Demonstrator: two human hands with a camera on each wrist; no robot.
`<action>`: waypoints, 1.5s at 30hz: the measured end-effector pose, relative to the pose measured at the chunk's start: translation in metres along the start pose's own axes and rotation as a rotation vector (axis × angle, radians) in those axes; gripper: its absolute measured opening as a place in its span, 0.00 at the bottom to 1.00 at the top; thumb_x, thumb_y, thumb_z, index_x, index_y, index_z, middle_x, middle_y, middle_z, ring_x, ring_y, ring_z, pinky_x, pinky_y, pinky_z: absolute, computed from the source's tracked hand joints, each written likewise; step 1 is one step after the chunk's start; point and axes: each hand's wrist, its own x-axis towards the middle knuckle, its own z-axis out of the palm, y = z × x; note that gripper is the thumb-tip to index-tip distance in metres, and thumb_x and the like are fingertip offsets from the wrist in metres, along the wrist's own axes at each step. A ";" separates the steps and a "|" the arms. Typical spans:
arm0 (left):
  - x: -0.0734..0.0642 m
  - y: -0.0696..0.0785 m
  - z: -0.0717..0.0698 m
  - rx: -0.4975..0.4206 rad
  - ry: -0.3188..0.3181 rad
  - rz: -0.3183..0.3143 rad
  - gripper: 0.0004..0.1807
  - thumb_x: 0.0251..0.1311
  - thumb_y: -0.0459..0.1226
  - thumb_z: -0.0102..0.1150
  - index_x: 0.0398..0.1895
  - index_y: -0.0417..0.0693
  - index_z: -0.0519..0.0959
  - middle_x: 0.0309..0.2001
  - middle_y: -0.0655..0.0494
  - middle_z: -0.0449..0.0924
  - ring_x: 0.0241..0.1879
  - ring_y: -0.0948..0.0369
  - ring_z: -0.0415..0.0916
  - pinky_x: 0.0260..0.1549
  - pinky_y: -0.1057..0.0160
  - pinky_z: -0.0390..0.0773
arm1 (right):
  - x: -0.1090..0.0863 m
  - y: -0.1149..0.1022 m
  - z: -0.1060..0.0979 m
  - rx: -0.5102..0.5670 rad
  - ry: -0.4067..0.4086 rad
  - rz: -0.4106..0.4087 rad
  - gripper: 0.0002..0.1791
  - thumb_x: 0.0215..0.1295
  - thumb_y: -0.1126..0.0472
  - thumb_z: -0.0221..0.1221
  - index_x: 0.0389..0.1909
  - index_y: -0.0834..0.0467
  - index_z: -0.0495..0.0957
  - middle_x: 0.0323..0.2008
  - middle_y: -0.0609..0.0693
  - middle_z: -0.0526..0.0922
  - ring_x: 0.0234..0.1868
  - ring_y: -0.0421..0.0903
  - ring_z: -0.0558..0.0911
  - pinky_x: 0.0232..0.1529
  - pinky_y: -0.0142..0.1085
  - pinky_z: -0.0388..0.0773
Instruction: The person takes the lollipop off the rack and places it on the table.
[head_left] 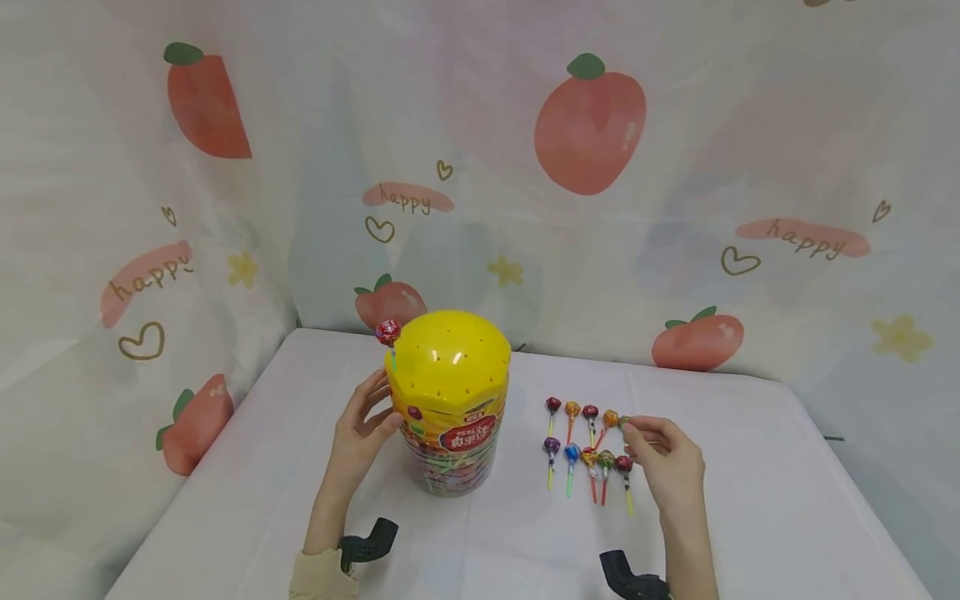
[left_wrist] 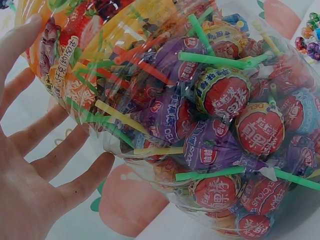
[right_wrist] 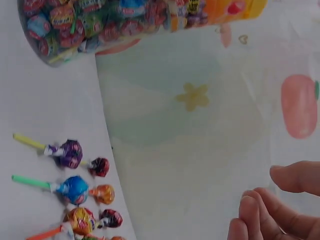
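A clear plastic jar (head_left: 450, 473) full of wrapped lollipops stands upright on the table, topped by a yellow dome lid (head_left: 453, 354). My left hand (head_left: 360, 437) rests against the jar's left side; its fingers are spread in the left wrist view. To the right of the jar, several lollipops lie in two rows, among them a purple one (head_left: 551, 447) and a blue one (head_left: 572, 454). My right hand (head_left: 667, 458) is at the right end of the back row, beside a green lollipop (head_left: 623, 422). In the right wrist view its thumb and fingers are apart, nothing visible between them.
A red lollipop (head_left: 388, 332) sticks up at the lid's left edge. White cloth covers the table (head_left: 517, 550). Behind and to the left hangs a printed curtain (head_left: 480, 108) with fruit and "happy" lettering.
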 end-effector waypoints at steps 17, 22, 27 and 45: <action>0.000 0.000 0.000 -0.001 -0.001 0.017 0.34 0.61 0.28 0.57 0.70 0.54 0.63 0.63 0.70 0.66 0.61 0.69 0.67 0.56 0.72 0.74 | -0.021 -0.061 0.042 0.178 -0.093 -0.222 0.10 0.62 0.62 0.63 0.43 0.60 0.81 0.31 0.41 0.83 0.33 0.34 0.79 0.36 0.24 0.76; 0.001 0.000 0.000 0.003 0.000 0.014 0.34 0.61 0.27 0.58 0.70 0.54 0.63 0.64 0.70 0.66 0.62 0.67 0.67 0.59 0.61 0.75 | -0.024 -0.077 0.048 0.159 -0.130 -0.273 0.09 0.63 0.62 0.62 0.43 0.57 0.81 0.38 0.53 0.83 0.36 0.35 0.79 0.39 0.23 0.77; 0.001 0.001 -0.001 0.014 0.002 0.004 0.34 0.60 0.28 0.58 0.70 0.55 0.63 0.64 0.70 0.66 0.62 0.68 0.67 0.59 0.59 0.75 | -0.027 -0.090 0.055 0.159 -0.157 -0.379 0.10 0.61 0.63 0.63 0.43 0.58 0.81 0.39 0.54 0.84 0.37 0.36 0.79 0.41 0.23 0.78; 0.001 0.002 0.000 0.015 0.002 0.005 0.34 0.61 0.28 0.58 0.70 0.55 0.63 0.64 0.70 0.66 0.62 0.68 0.67 0.60 0.52 0.75 | -0.042 -0.126 0.076 0.114 -0.235 -0.574 0.13 0.61 0.64 0.63 0.47 0.58 0.79 0.43 0.51 0.83 0.45 0.45 0.81 0.51 0.42 0.78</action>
